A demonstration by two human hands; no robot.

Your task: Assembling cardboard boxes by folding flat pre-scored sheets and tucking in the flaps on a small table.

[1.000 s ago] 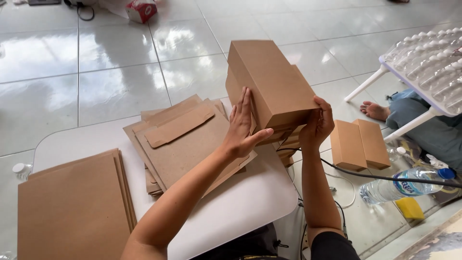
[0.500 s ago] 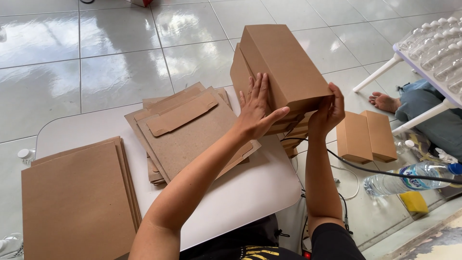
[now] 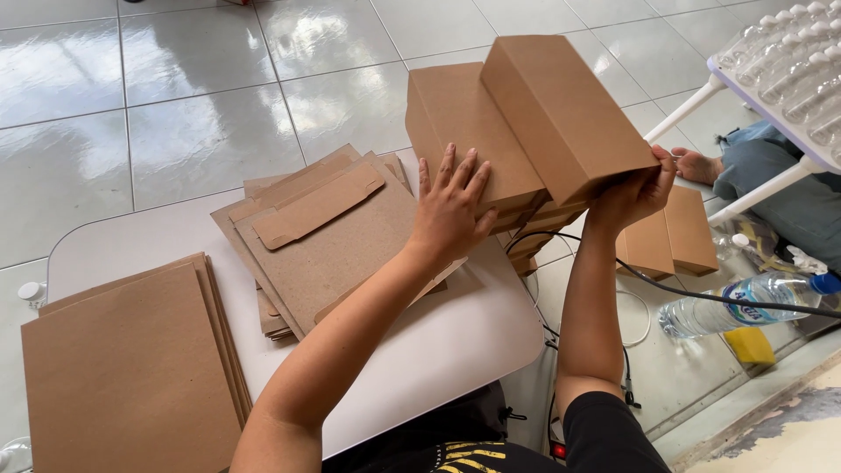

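Right now both hands are on folded brown cardboard boxes beyond the far right edge of a white table (image 3: 420, 368). Left hand (image 3: 451, 206) lies flat, fingers spread, pressed against the side of the lower box (image 3: 460, 123); nothing is pinched, it only steadies. Right hand (image 3: 632, 188) grips the near end of the upper box (image 3: 565, 109), fingers wrapped under that end, thumb side hidden so the exact clamp cannot be told. Upper box sits tilted, its long side against the lower box, both on top of a stack of more boxes (image 3: 534, 223) that reaches past the table edge. Judged from this, doing the step well means keeping the flat left palm firm so the stack does not slide, and bringing the upper box level and flush with its neighbour before letting go; an uneven set could tip the pile toward the floor. On the table lie flat die-cut blanks (image 3: 320, 236) in a loose pile and a neater stack of plain sheets (image 3: 123, 368) at the near left. A black cable (image 3: 692, 293) and a plastic water bottle (image 3: 745, 307) lie on the tiled floor, with two more boxes (image 3: 670, 232) nearby.
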